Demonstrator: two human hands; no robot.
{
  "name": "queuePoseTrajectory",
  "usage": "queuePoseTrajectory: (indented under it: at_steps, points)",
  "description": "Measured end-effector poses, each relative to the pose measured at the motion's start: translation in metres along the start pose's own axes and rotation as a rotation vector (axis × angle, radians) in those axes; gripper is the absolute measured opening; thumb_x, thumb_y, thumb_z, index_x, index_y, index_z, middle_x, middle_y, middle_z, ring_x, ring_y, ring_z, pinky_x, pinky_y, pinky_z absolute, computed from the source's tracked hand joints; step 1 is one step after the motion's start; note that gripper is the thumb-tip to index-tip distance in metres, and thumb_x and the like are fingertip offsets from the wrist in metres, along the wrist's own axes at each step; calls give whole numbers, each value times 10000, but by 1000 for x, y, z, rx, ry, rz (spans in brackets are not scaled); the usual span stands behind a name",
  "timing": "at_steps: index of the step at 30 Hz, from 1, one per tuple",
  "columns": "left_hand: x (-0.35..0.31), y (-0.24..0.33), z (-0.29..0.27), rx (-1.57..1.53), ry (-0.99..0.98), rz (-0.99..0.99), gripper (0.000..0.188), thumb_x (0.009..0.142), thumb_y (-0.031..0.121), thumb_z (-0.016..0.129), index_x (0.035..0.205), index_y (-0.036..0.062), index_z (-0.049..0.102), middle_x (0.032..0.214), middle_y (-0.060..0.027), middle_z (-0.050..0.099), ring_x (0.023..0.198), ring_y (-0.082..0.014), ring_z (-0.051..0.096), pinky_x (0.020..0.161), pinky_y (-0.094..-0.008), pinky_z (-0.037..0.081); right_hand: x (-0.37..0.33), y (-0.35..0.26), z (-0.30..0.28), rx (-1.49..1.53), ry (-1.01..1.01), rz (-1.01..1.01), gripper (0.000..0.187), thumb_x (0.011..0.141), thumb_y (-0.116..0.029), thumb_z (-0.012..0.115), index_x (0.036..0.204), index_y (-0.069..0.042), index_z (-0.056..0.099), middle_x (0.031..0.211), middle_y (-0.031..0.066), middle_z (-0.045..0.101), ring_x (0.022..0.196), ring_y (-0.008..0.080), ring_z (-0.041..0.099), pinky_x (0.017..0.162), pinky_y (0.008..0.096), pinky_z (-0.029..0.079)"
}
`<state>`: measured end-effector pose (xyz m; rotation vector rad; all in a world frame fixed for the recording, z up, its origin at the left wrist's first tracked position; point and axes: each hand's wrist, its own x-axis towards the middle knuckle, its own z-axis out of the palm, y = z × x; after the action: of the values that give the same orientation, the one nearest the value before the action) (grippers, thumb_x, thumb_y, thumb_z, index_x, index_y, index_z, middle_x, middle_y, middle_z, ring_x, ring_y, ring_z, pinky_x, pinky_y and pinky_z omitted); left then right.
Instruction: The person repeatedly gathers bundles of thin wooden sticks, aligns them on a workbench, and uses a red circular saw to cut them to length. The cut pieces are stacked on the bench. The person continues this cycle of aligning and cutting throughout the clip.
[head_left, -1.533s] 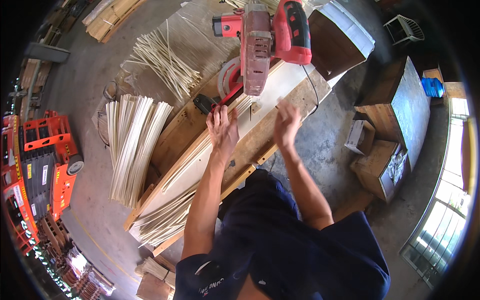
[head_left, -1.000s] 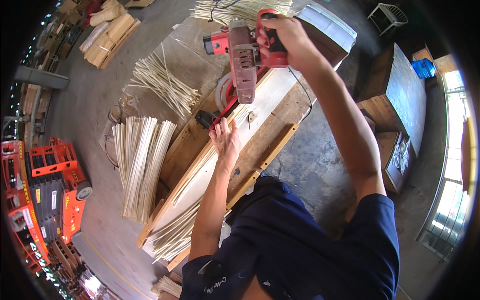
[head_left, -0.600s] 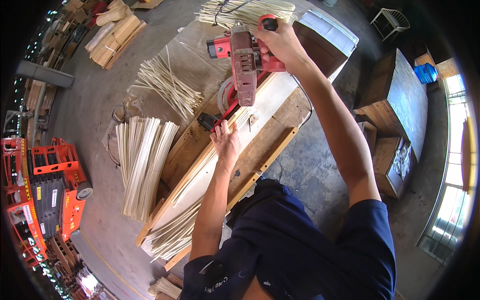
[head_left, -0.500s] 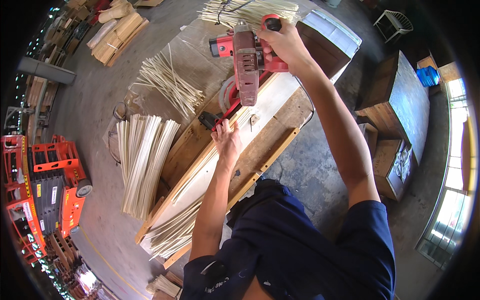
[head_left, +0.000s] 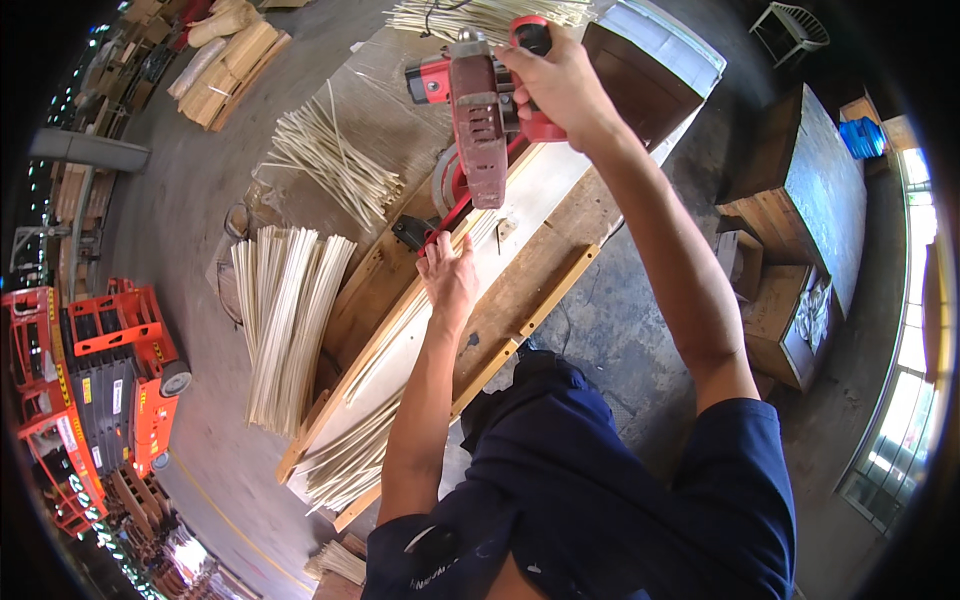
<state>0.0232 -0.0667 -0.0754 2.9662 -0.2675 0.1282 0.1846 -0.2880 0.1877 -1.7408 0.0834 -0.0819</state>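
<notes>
My right hand (head_left: 560,85) is closed round the handle of a red miter saw (head_left: 478,130), whose dusty guard hangs over the bench. The blade's edge and the cut line are hidden behind the guard. Just below the saw, my left hand (head_left: 449,277) is closed over a few thin pale sticks (head_left: 395,328), pressing them along the wooden fence (head_left: 350,376). The sticks' far ends show past the fingers, beside the saw. More loose pale sticks (head_left: 350,455) lie on the bench's near end, by my left forearm.
Left of the bench lie a thick bundle of sticks (head_left: 285,325) and a looser pile (head_left: 335,160); another heap (head_left: 490,15) sits beyond the saw. A wooden rail (head_left: 560,290) edges the bench's right side. Boxes (head_left: 780,310) stand right, an orange machine (head_left: 120,370) far left.
The whole view has shifted slightly. Both hands keep their holds, and the saw stays raised at about the same height over the bench.
</notes>
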Motion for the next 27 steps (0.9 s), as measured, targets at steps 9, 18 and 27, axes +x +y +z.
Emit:
queuePoseTrajectory:
  at_steps: [9, 18, 27]
  points:
    - [1, 2, -3, 11, -14, 9, 513, 1021, 197, 779, 1534, 205, 795, 1584, -172, 624, 1327, -371, 615, 1032, -540, 505, -46, 21, 4, 79, 54, 11, 843, 1185, -477, 651, 1794, 0, 317, 971, 173, 778, 700, 210, 771, 572, 388, 668]
    - [1, 1, -5, 8, -23, 29, 504, 1015, 209, 798, 1518, 182, 797, 1617, -215, 617, 1383, -405, 613, 1058, -562, 506, -102, 47, 8, 144, 65, -50, 766, 1249, -419, 532, 1826, 4, 260, 972, 164, 718, 667, 212, 705, 603, 402, 597]
    - [-1, 2, 0, -82, 45, 11, 339, 957, 99, 824, 1280, 184, 881, 1619, -220, 598, 1461, -449, 577, 1066, -616, 510, -119, 67, 11, 105, 109, -73, 711, 1252, -389, 538, 1821, -30, 307, 1156, 227, 761, 927, 307, 766, 845, 447, 613]
